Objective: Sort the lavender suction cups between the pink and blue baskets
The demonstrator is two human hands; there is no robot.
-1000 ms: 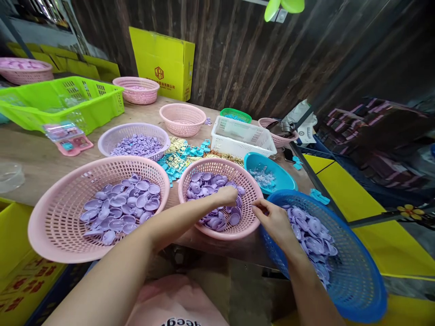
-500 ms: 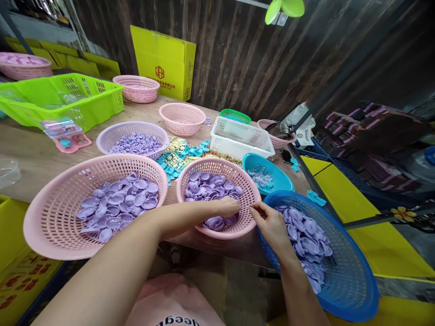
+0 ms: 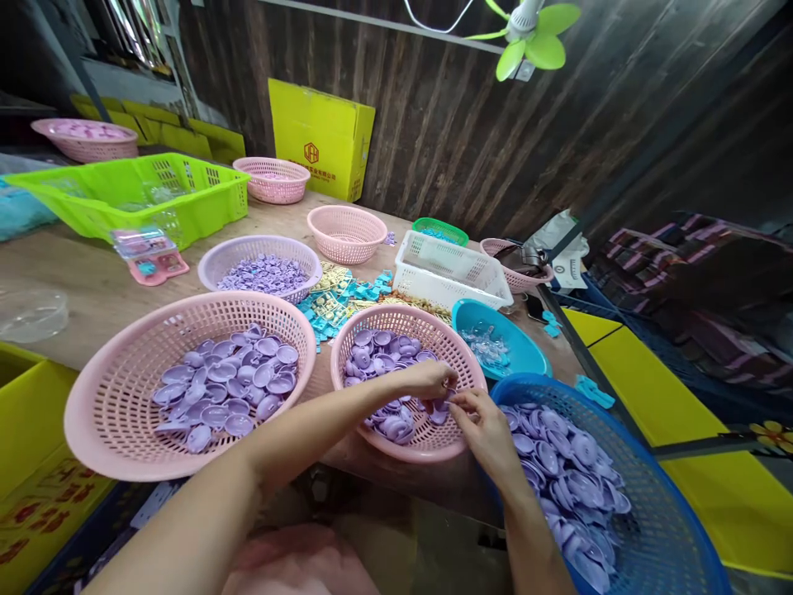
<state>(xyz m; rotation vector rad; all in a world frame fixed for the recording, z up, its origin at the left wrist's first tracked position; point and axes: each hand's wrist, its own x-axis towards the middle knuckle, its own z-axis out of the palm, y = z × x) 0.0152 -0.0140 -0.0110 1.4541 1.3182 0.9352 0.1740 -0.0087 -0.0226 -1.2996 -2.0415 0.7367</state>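
- Since the earlier frame, the left hand and right hand have drawn together over the round pink basket.
- A small purple dish sits between the hands, right fingertips pinching its edge.
- Left fingers curl beside it; whether they grip cannot be told.

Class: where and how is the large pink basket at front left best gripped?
Probably grip the large pink basket by its left rim, from the left, hooking under the lip, which is exposed there, while purple pieces lie toward its right and the left forearm hides part of the near rim.
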